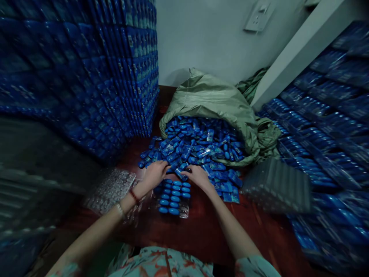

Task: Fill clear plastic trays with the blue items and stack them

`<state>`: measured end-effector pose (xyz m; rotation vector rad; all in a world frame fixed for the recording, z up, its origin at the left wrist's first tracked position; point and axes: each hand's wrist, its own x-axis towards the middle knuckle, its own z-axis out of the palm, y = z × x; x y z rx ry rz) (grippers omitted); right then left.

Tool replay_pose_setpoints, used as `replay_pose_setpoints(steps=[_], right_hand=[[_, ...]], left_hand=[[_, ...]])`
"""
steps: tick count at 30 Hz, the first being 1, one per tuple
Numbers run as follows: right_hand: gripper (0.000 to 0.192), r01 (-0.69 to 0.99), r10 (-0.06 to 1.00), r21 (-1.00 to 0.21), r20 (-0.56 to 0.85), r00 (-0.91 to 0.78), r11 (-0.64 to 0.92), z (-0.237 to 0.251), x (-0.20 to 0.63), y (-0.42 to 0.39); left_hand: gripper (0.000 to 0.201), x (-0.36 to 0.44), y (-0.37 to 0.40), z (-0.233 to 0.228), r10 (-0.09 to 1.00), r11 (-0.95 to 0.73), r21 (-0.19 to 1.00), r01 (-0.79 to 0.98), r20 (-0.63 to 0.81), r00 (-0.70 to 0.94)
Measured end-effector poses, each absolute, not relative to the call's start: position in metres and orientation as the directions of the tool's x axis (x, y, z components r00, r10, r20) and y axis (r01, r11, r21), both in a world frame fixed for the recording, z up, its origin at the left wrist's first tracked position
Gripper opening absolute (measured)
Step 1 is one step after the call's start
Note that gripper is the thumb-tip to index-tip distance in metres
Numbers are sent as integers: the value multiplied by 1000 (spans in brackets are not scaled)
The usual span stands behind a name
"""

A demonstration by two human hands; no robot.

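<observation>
My left hand (156, 174) reaches into the near edge of a heap of small shiny blue packets (187, 152), its fingers closed on a blue packet. Across from it, my right hand (199, 176) pinches another blue packet (181, 172) between thumb and fingers. The fingertips of both hands are partly lost among the packets. Just below the hands lies a clear plastic blister tray (183, 212). Rows of glossy blue oval pieces (174, 204) fill most of its hollows, and a hollow at its near right corner looks bare.
A large pale green sack (207, 96) lies open behind the heap. Clear trays (111, 190) lie at the left, and a grey stack of trays (276, 186) stands at the right. Tall stacks of blue packs (135, 69) and more packs (314, 134) flank the red-brown table (201, 234).
</observation>
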<state>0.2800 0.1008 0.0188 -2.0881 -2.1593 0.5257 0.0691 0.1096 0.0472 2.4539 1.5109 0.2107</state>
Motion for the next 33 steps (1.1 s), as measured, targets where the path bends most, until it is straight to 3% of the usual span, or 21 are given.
replay_pose_setpoints(steps=[4, 10, 12, 15, 17, 19, 22, 24, 28, 30, 33], right_hand=[[38, 980, 971, -200, -235, -48, 0, 16, 260, 120], [25, 955, 976, -294, -188, -108, 49, 11, 281, 116], [25, 928, 988, -372, -128, -89, 35, 6, 295, 106], [32, 763, 999, -645, -11, 42, -39, -1, 317, 76], [38, 590, 993, -800, -64, 98, -109, 1, 332, 46], [42, 526, 983, -837, -185, -15, -150, 10, 344, 14], [35, 578, 969, -814, -188, -157, -64, 29, 347, -24], [32, 626, 976, -779, -170, -136, -48, 34, 336, -36], [26, 734, 996, -679, -38, -80, 34, 21, 299, -38], [22, 809, 983, -559, 80, -164, 180, 11, 285, -38], [31, 884, 940, -323, 162, -300, 338, 0, 276, -41]], left_hand=[[23, 112, 147, 32, 919, -310, 293, 905, -152, 364], [20, 104, 156, 23, 894, -340, 425, 839, -130, 428], [22, 81, 148, 26, 901, -334, 491, 804, -86, 426], [25, 33, 119, 29, 935, -306, 653, 693, 68, 349], [30, -1, 88, 29, 947, -290, 724, 626, 125, 295], [34, -29, 55, 27, 954, -255, 734, 630, 85, 286], [34, -49, 15, 21, 969, -159, 724, 671, -16, 247], [32, -46, 1, 15, 976, -117, 717, 688, -44, 211], [22, -21, -2, 2, 977, -209, 671, 711, 106, 187], [19, -10, 3, -3, 953, -302, 638, 708, 190, 235], [25, -4, 8, -8, 904, -425, 562, 710, 229, 360]])
